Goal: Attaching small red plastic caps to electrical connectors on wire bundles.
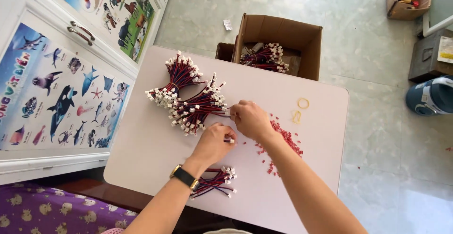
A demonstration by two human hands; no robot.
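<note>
Left grip: the left hand [214, 142] is pinched shut on one thin red-and-dark wire lead [230, 141]; only its white-tipped end shows past the fingertips.
Right grip: the right hand [250, 118] is closed, thumb and forefinger meeting at a white connector [228, 113] on the near edge of the wire bundle [198, 107]; whether it truly clamps the connector or only touches it I cannot tell.
Lead's axis: the held lead lies roughly left to right, tip pointing toward the right wrist; the rest is hidden inside the hand.
Bundle's axis: tied at its waist, long axis running away from the right grip to the left, white plugs fanning at both ends.
Doing it well, as I judge: keep the pinch close behind the plug so the thin wire does not bend, and steady the bundle so it does not roll.
Just below the left wrist: a small loose bunch of leads [214, 182], near the table edge.
Beyond the bundle: a second tied bundle [174, 80], touching it.
Right of the right forearm: scattered red plastic bits [283, 137], then two yellow rubber bands [302, 104].
Under all: the pale table [141, 144].
Farthest: an open cardboard box [283, 31] holding more bundles.
</note>
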